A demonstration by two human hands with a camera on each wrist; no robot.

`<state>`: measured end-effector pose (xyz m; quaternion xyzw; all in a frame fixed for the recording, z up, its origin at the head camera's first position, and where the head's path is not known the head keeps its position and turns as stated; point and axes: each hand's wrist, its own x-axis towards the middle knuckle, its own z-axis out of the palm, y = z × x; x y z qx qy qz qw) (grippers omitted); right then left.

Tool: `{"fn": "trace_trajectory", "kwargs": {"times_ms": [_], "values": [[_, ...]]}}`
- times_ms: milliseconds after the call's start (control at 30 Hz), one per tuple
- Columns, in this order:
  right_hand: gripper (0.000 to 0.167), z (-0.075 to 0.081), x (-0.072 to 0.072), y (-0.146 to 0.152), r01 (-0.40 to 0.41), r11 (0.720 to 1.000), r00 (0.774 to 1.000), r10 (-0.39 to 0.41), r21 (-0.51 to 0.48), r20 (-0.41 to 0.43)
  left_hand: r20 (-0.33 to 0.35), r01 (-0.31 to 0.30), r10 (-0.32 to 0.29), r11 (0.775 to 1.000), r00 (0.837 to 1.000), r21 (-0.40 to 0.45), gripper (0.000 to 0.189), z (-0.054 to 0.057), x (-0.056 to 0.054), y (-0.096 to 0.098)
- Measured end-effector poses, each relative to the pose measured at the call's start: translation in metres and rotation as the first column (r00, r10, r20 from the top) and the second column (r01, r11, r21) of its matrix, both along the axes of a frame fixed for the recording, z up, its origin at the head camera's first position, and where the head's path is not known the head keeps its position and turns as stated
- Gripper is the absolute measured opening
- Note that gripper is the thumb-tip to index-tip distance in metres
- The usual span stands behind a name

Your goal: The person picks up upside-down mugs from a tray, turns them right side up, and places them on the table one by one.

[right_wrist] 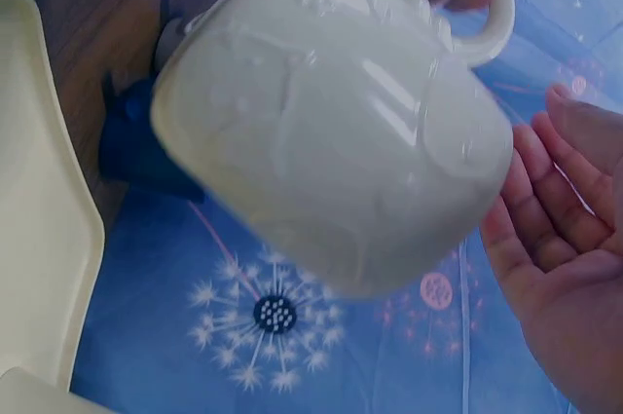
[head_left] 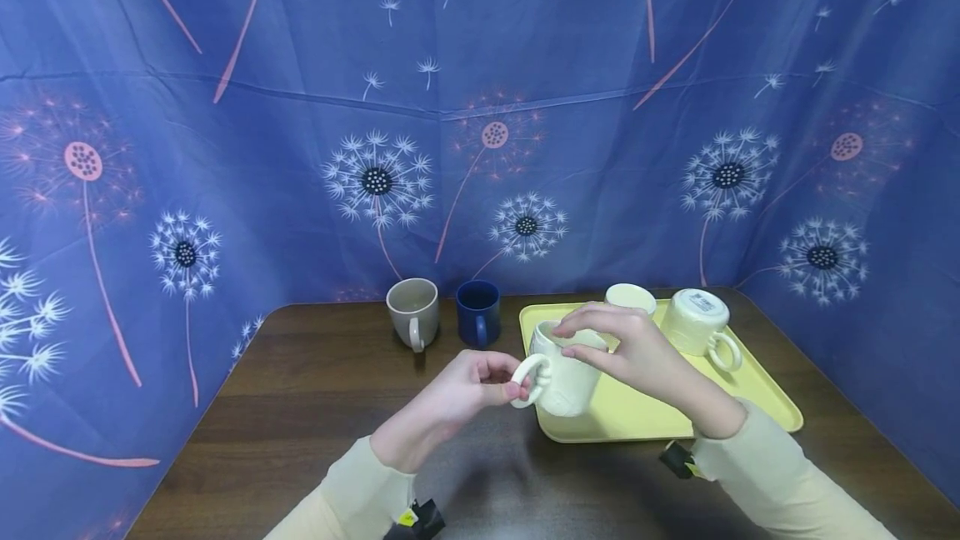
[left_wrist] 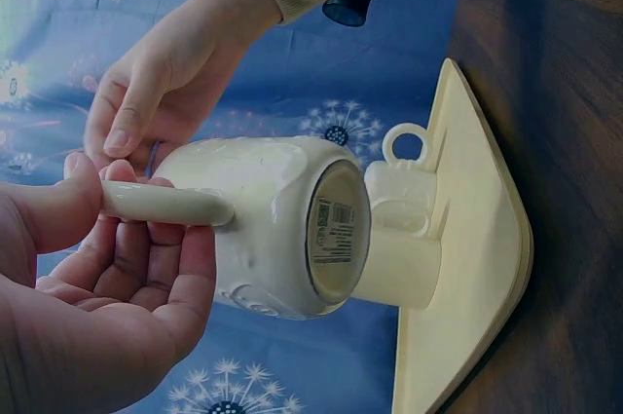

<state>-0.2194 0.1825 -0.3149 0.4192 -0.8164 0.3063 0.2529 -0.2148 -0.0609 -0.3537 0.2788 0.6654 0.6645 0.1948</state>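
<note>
A cream mug [head_left: 568, 382] with raised relief is held up above the near left part of a yellow tray [head_left: 637, 419]. My left hand [head_left: 461, 390] pinches its handle [left_wrist: 170, 203] between thumb and fingers. The left wrist view shows a label [left_wrist: 336, 229] on the mug's base. My right hand [head_left: 641, 355] hovers at the mug's top, its thumb and fingers loosely bent around the rim area. From the right wrist, the fingertips [right_wrist: 521, 156] appear right by the mug's upper end, not curled round it.
Two more pale mugs stand at the tray's back: one [head_left: 630, 297] partly behind my right hand, the other [head_left: 696, 323] upside down with its handle facing right. A grey mug [head_left: 412, 311] and a dark blue mug [head_left: 477, 315] stand left of the tray. A blue dandelion-print cloth [head_left: 450, 40] hangs behind the wooden table [head_left: 300, 407].
</note>
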Motion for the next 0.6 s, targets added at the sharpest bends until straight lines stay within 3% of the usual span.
{"fn": "trace_trajectory", "kwargs": {"times_ms": [133,300,500,600], "values": [[0.026,0.002,-0.001,0.009,0.106,0.993,0.994,-0.105,-0.047,0.010,-0.016,-0.034,0.034,0.999,0.999,0.005,0.020,0.000,0.001,-0.005],[0.020,0.002,-0.001,0.017,0.186,0.973,0.980,-0.173,-0.138,0.100,-0.049,-0.058,0.059,0.998,0.997,0.026,0.021,-0.001,0.002,-0.012],[0.017,0.002,-0.002,0.027,0.312,0.930,0.937,-0.268,-0.193,0.223,-0.046,-0.098,0.100,0.995,0.994,0.035,0.024,0.000,0.002,-0.021],[0.018,0.002,-0.004,0.032,0.351,0.912,0.923,-0.299,-0.211,0.244,-0.052,-0.117,0.119,0.993,0.992,0.034,0.025,0.001,0.001,-0.025]]}}
